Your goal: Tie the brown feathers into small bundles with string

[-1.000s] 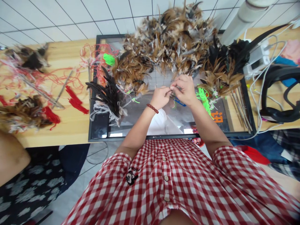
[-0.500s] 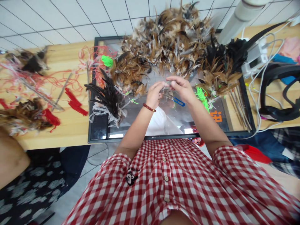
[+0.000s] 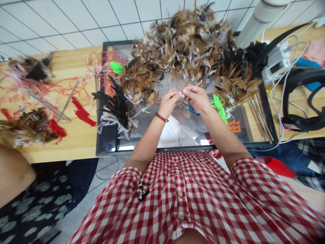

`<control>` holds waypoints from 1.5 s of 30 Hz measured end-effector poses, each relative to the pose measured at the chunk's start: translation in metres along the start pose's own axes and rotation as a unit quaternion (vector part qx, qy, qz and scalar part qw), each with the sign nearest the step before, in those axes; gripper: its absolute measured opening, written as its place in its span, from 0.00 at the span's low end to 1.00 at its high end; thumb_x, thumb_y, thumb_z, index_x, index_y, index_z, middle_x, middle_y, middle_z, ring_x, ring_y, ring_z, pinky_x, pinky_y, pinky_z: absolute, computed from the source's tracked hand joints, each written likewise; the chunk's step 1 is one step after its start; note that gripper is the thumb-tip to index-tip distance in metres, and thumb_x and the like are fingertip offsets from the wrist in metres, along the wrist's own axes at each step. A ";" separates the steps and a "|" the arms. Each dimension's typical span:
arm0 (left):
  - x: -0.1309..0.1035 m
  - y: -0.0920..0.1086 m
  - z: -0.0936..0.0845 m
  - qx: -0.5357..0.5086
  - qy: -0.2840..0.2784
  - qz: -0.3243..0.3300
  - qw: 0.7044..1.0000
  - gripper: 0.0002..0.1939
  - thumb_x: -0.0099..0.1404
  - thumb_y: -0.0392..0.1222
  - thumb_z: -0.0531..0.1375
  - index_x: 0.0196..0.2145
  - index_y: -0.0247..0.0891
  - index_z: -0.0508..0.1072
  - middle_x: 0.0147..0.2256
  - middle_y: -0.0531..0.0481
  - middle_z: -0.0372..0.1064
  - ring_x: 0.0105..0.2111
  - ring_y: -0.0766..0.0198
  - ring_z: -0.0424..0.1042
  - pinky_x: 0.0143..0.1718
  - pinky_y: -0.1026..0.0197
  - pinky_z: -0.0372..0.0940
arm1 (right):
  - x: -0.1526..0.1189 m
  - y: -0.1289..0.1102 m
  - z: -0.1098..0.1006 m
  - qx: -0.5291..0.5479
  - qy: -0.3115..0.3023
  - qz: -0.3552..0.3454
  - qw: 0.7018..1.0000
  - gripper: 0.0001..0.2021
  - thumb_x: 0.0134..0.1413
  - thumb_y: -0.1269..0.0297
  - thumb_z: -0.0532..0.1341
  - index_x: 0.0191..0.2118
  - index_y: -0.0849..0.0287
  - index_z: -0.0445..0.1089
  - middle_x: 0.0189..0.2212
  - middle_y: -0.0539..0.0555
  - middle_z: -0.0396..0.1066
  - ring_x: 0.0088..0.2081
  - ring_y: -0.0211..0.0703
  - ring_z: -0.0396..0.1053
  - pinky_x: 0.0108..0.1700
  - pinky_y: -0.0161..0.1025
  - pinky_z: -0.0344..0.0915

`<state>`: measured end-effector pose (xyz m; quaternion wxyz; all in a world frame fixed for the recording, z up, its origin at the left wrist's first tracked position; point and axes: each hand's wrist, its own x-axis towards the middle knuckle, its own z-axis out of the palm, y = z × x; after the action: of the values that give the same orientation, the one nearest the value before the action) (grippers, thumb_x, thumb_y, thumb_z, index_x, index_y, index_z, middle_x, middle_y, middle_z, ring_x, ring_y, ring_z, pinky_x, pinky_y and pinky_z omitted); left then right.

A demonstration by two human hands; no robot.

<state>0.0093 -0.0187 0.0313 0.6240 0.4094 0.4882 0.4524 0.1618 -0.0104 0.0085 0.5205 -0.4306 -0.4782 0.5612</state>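
My left hand (image 3: pixel 169 102), with a beaded bracelet (image 3: pixel 161 117) at the wrist, is closed with thumb and finger pinched. My right hand (image 3: pixel 196 97) is pinched too, its fingertips meeting those of the left. Whatever small thing lies between the fingertips is too small to name. Below the right hand a blue-handled tool (image 3: pixel 193 110) lies on the dark glass panel (image 3: pixel 142 132), partly covered by the hand. Beyond the hands rises a big heap of brown feathers (image 3: pixel 182 47). Black feathers (image 3: pixel 118 105) with white strips lie to the left, green strings (image 3: pixel 219 106) to the right.
Thin sticks (image 3: pixel 260 117) rest at the panel's right end. Further right are white cables (image 3: pixel 276 101) and a black headset-like frame (image 3: pixel 286 112). Red yarn (image 3: pixel 82 112) and more feathers (image 3: pixel 33 127) lie on the wooden table at left. A co-worker's arm (image 3: pixel 15 173) shows at the left edge.
My right hand has closed from spread fingers to a pinch, and its fingertips have come against the left hand's. The view has shifted very slightly.
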 end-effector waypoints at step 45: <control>0.001 -0.004 -0.001 0.015 -0.118 -0.028 0.993 0.15 0.64 0.43 0.69 0.24 0.36 0.71 0.23 0.54 0.65 0.21 0.75 0.54 0.22 0.69 0.50 | 0.003 -0.007 -0.015 -0.124 -0.042 -0.068 0.989 0.27 0.48 0.33 0.69 0.35 0.55 0.78 0.32 0.50 0.75 0.37 0.41 0.71 0.46 0.41 0.70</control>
<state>0.0090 -0.0186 0.0271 0.6832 0.4557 0.4293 0.3759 0.1774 -0.0061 0.0127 0.4799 -0.4342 -0.5934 0.4786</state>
